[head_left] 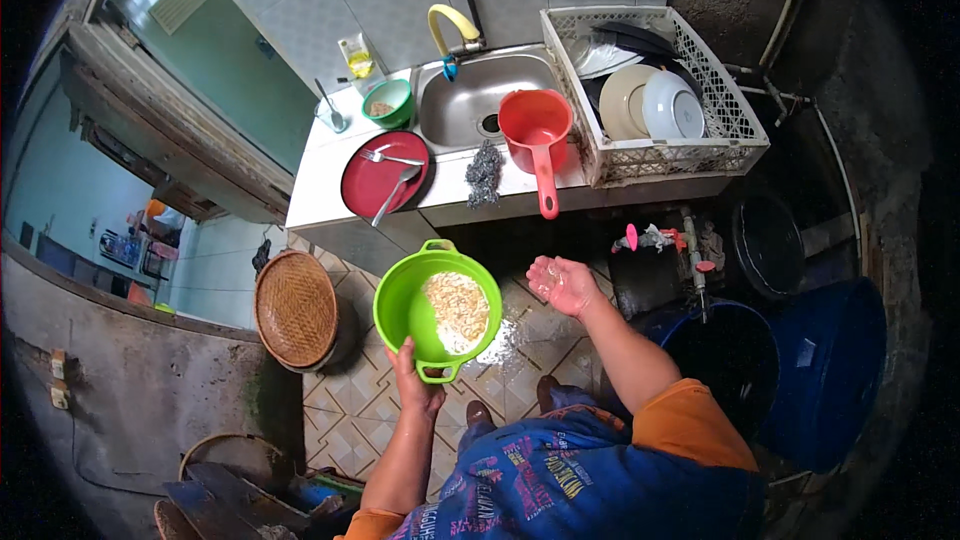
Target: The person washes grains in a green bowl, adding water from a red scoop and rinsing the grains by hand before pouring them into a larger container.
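Note:
My left hand grips the lower rim of a light green two-handled plastic basin, near one of its handles. The basin is held tilted over the floor. Pale, whitish-yellow small pieces lie heaped on its right side; I cannot make out what they are. To the right of the basin, apart from it, my right hand is palm up with fingers stretched out. The palm looks wet, with a few tiny bits or drops on it.
Ahead, a counter holds a steel sink, red dipper, steel scourer, red plate with cutlery, green bowl and dish crate. A lidded woven basket stands left; a blue water barrel and tap stand right.

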### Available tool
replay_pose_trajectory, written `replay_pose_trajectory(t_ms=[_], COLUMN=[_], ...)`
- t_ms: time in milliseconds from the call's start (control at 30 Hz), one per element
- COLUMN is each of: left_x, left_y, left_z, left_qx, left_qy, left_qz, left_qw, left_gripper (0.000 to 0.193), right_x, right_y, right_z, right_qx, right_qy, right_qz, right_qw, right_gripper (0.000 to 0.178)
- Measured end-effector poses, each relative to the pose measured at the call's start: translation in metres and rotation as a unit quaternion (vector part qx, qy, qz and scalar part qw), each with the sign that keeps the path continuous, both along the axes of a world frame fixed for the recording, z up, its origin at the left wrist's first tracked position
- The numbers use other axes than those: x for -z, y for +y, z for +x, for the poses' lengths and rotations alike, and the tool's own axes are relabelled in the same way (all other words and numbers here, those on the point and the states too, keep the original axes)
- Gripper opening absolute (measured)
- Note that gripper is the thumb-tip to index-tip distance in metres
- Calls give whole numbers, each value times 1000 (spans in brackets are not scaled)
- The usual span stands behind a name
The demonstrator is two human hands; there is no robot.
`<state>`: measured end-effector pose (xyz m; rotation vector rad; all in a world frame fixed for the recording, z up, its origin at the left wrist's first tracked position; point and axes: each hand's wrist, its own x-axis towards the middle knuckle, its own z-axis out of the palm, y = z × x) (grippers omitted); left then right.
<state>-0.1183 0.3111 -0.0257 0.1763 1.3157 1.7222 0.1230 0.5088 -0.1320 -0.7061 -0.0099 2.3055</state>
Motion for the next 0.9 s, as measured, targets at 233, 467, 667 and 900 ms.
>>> replay_pose_trajectory(t_ms=[233, 467, 667, 900], left_x=[15, 16, 25, 59], left_y=[-51, -79, -93, -106], left_z=[-15, -18, -11, -4], left_qx=[-10, -4, -11, -4], left_qy=[-81, -151, -177, -179], left_qz=[4, 6, 22, 48], left_qw=[997, 989, 984, 983], left_gripper=[50, 53, 55, 56], right_x=[-27, 13, 74, 0], right_y=[4, 10, -6, -34], right_z=[13, -7, 16, 19], right_qx=[-35, -158, -160, -90], right_qy=[-44, -595, -749, -707], right_qz=[29, 250, 464, 529], right_qw=[998, 748, 446, 460], right_gripper=[33, 48, 37, 27])
